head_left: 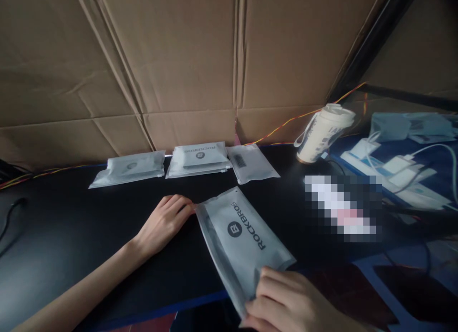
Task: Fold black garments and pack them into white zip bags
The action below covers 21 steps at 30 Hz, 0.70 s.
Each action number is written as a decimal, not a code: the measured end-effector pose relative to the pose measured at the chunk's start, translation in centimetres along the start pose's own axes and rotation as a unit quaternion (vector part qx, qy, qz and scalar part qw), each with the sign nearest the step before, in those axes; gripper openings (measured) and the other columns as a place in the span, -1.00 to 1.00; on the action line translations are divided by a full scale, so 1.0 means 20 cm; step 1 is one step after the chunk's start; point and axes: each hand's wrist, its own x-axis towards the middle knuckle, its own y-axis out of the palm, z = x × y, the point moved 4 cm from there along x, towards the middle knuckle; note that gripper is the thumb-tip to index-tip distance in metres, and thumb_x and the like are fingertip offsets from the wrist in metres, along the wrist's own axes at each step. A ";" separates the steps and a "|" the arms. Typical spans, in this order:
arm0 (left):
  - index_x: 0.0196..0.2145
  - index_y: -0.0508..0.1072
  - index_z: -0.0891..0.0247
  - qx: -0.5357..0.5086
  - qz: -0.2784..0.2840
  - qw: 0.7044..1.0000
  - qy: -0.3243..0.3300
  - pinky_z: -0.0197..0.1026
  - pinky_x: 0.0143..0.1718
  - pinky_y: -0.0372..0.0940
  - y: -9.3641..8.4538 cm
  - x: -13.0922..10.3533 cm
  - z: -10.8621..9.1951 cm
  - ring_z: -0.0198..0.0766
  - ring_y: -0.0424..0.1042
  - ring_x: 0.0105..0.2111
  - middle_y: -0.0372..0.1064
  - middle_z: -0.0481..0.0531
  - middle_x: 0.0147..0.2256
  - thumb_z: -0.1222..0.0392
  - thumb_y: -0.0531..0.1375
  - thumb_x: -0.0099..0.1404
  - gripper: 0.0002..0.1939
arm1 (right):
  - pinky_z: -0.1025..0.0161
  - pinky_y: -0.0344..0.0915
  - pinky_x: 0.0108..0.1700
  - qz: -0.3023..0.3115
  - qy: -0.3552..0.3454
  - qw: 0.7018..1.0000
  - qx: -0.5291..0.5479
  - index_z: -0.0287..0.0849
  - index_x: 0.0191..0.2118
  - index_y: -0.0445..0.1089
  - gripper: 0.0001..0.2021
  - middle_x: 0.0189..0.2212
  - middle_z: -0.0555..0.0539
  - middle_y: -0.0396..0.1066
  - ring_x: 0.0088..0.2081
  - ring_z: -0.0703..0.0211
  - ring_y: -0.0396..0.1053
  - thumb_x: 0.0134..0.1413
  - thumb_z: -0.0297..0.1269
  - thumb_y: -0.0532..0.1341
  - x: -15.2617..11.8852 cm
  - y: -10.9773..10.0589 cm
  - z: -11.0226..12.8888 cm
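Note:
A frosted ROCKBROS zip bag [246, 232] slants across the front of the black table, its near end over the edge. My right hand [286, 301] grips the near end, fingers closed on the bag. At the far left corner, my left hand [168, 222] pinches the bag with its fingertips. Behind lie other frosted bags: one at the left [136, 166], a small stack with the ROCKBROS print [200, 158] in the middle, and one with a dark label [254, 162] to the right.
A white lidded cup [324, 131] stands at the back right, near a power strip [390, 167] with white plugs and cables. A blurred-out patch covers something on the right. Cardboard [179, 60] rises behind the table [71, 236]; a dark cable lies at far left.

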 end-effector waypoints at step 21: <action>-0.40 0.35 0.22 -0.285 0.071 0.916 -0.273 -0.20 -0.37 0.28 0.03 0.00 -0.13 -0.20 0.40 -0.41 0.38 0.01 -0.39 -0.04 -0.04 0.38 -0.65 | 0.25 0.19 -0.41 0.038 0.431 0.889 0.148 -0.11 -0.44 0.29 -0.55 -0.53 0.01 0.38 -0.44 0.14 0.37 0.09 0.22 0.06 0.21 0.06 -0.57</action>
